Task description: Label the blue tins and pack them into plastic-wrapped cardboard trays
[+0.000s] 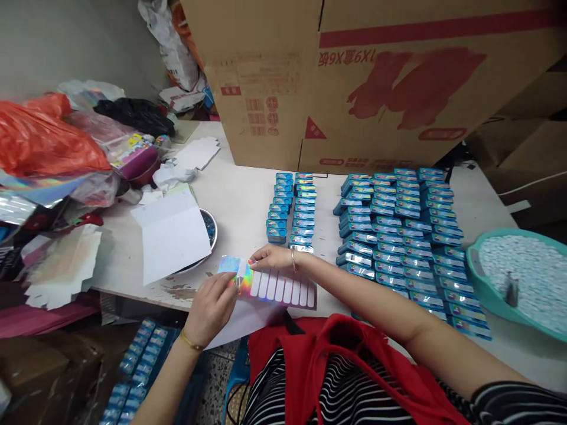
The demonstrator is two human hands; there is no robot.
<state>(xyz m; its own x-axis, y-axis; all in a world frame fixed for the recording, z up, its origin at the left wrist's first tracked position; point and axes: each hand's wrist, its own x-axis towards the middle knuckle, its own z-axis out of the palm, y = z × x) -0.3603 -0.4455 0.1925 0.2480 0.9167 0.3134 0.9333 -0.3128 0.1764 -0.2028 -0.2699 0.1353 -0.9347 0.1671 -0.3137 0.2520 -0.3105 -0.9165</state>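
A holographic sticker sheet point(283, 290) lies across the table's front edge, with a row of white, bare label shapes and a shiny rainbow part at its left. My left hand point(212, 307) grips that left part between thumb and fingers. Just above it, my right hand point(274, 258) pinches a small rainbow-coloured sticker point(251, 264) at the sheet's upper edge; whether the sticker is fully free of the sheet I cannot tell. Beyond my right hand stand two columns of small blue boxes point(277, 224). More blue boxes point(390, 242) fill several columns to the right.
A large cardboard carton point(266, 118) stands at the back of the table. On the right is a teal basin point(476, 265) of small white pieces. White paper point(172, 236) partly covers a metal bowl point(215, 230). Plastic bags point(48, 139) pile up at left; blue boxes point(142, 354) sit below.
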